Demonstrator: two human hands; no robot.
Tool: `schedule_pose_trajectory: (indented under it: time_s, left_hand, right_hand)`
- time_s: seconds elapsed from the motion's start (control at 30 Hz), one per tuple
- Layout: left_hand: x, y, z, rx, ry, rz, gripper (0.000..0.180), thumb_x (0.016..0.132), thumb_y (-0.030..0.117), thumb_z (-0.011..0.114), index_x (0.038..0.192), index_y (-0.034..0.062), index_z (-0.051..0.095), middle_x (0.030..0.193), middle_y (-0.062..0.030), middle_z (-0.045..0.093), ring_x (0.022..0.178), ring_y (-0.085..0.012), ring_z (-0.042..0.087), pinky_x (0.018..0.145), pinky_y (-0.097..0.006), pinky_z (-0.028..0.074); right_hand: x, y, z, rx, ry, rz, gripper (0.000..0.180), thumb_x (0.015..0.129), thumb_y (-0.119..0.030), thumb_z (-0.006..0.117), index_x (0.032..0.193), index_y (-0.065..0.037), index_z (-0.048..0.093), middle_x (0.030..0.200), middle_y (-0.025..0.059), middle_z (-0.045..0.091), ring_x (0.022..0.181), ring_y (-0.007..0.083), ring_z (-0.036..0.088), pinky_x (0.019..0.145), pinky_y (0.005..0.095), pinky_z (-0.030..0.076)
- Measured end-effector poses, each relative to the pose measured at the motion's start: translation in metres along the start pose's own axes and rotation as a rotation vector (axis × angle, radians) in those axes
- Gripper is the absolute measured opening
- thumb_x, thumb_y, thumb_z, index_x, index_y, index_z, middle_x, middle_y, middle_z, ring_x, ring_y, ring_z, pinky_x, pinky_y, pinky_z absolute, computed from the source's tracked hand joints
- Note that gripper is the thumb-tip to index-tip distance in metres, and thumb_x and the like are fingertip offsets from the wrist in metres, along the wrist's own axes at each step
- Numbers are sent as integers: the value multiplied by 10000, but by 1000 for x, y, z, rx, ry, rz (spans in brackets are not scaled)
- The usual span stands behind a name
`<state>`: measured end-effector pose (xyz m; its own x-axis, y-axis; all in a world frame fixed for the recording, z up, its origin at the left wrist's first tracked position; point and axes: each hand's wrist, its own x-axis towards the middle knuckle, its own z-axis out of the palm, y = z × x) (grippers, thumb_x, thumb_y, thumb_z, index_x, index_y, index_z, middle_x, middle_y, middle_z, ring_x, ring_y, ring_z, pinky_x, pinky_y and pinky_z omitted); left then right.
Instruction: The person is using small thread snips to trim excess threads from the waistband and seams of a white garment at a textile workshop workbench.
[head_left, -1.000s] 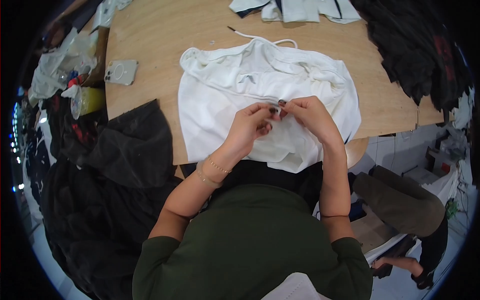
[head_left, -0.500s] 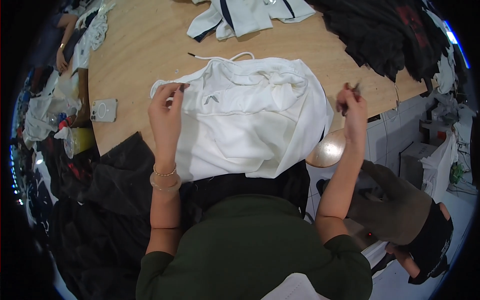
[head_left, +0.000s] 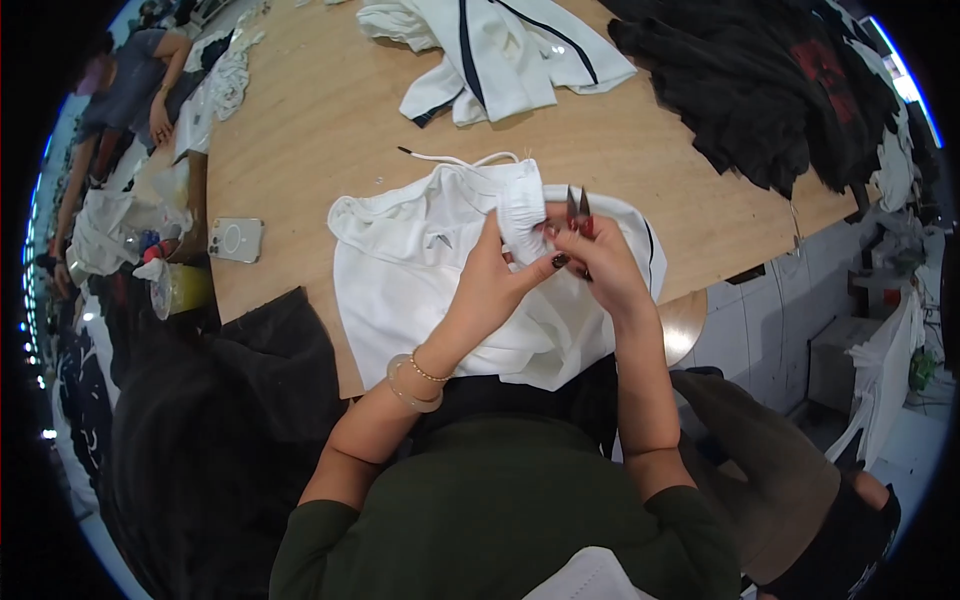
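Note:
A white garment with a drawstring at its far edge lies spread at the table's near edge, partly over my lap. Its gathered elastic waistband is raised in the middle, pinched by my left hand. Close against that band, on its right, is my right hand. It is closed round a small pair of thread snips, whose dark blades point away from me. My right fingertips seem to touch the band; the exact contact is hidden by the fingers.
White garments with dark stripes lie at the far side of the wooden table, a black pile at far right. A phone rests at left, dark cloth below it. One person is at far left, another at lower right.
My left hand has moved right from the garment's left edge and lifted the waistband. My right hand, with the snips, has come in from the right to meet it.

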<state>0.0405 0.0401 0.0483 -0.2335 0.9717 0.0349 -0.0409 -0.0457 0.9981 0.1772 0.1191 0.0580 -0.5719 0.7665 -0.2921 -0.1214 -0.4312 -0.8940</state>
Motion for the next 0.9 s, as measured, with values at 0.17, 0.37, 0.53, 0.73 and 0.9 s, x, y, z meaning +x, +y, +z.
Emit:
schedule_pose_trajectory:
  time_s: [0.17, 0.37, 0.53, 0.73, 0.9]
  left_hand:
    - [1, 23, -22, -99, 226, -153, 494, 814, 110, 703, 1204, -29, 432, 1050, -88, 590, 926, -133, 572, 819, -253, 465]
    - [5, 57, -64, -36, 84, -106, 439, 777, 54, 643, 1177, -40, 487, 1028, -62, 599, 892, -88, 560, 776, -234, 463]
    - [10, 98, -83, -220, -54, -100, 487, 762, 50, 656, 1212, -12, 481, 1045, -72, 578, 922, -114, 569, 823, -238, 452]
    - [20, 139, -114, 975, 169, 382, 396, 747, 12, 629, 1120, 56, 504, 1029, -127, 496, 851, -233, 595, 802, -294, 463]
    - [62, 149, -157, 532, 77, 502, 226, 869, 39, 567, 1089, -12, 573, 885, -18, 604, 787, -135, 586, 717, -256, 474]
  right_hand:
    - [-9, -20, 7, -202, -377, 64, 392, 759, -5, 501, 1127, -3, 635, 757, 14, 661, 515, 2, 353, 546, 154, 328]
    - [29, -46, 14, -539, -48, -494, 384, 766, 92, 553, 1118, -11, 666, 1032, 55, 651, 788, 61, 538, 704, 189, 441]
    - [74, -26, 41, -400, -369, -388, 345, 814, 32, 608, 1158, -6, 622, 910, 8, 635, 760, 62, 553, 655, 198, 438]
    - [73, -131, 29, -391, -130, -348, 119, 880, -171, 643, 934, -65, 638, 778, -58, 587, 630, 22, 521, 571, 160, 395]
    - [32, -225, 55, -591, -275, -562, 202, 880, -190, 654, 1010, -36, 640, 885, -22, 635, 786, 41, 558, 724, 199, 432]
